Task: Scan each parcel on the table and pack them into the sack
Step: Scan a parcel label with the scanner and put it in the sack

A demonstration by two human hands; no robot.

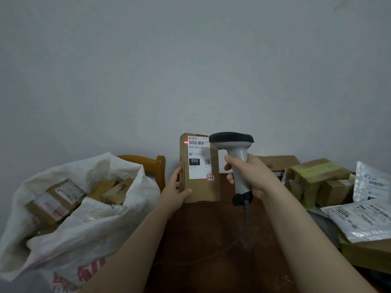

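While the left hand point(176, 188) grips the cardboard parcel point(200, 182) upright by its lower left edge, the right hand point(250, 176), just right of the parcel, wraps the scanner point(238, 153), its red dot point(186, 142) left of the barcode point(196, 142); the sack point(84, 225) gapes left of the parcel, nearer the left hand.

Dim, flat indoor light, grey cast.
Wide-angle bending toward the edges; red laser spot point(186, 142) glows on the parcel point(204, 191); sack point(95, 229) at 8 o'clock slightly soft.

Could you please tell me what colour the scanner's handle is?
The scanner's handle is light grey, shown best in the head view.
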